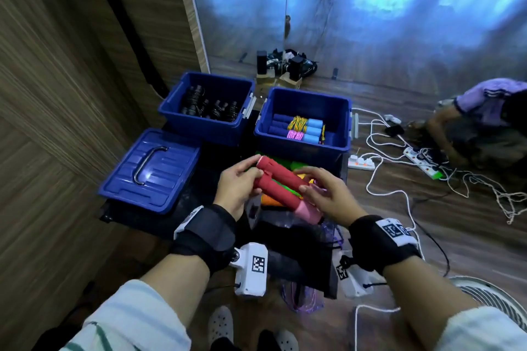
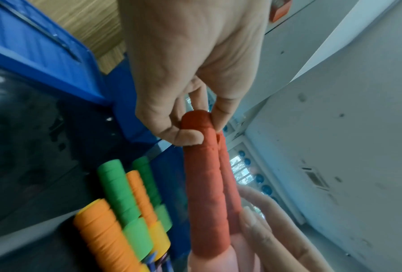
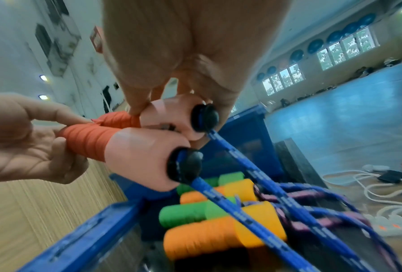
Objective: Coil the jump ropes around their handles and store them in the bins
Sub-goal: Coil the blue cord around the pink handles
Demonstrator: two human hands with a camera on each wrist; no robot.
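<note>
- Left hand (image 1: 236, 184) pinches the far ends of two red handles (image 1: 278, 182), thumb on one side and fingers curled on the other; the left wrist view shows the fingertips (image 2: 190, 138) clamped on the rounded red tip (image 2: 196, 117).
- Right hand (image 1: 325, 194) grips the near, pink ends (image 3: 148, 152) of the same handles, fingers curled over them and thumb alongside.
- The handles lie side by side, touching, held level above the table between the two hands.
- A blue rope (image 3: 248, 208) leaves the black cap (image 3: 188, 165) of each pink end and trails down, uncoiled, towards the floor.
- Just under the hands lie green handles (image 3: 188, 215) and orange handles (image 3: 202, 237), bunched together, with purple rope (image 3: 295, 198) beside them.
- Beyond them stand two open blue bins: the right bin (image 1: 303, 148) holds coiled ropes with blue handles, the left bin (image 1: 199, 128) holds black ropes.
- A blue lid (image 1: 151, 168) lies left of the hands, in front of the left bin.
- White cables (image 1: 382, 179) and power strips (image 1: 360, 162) sprawl on the wooden floor to the right.
</note>
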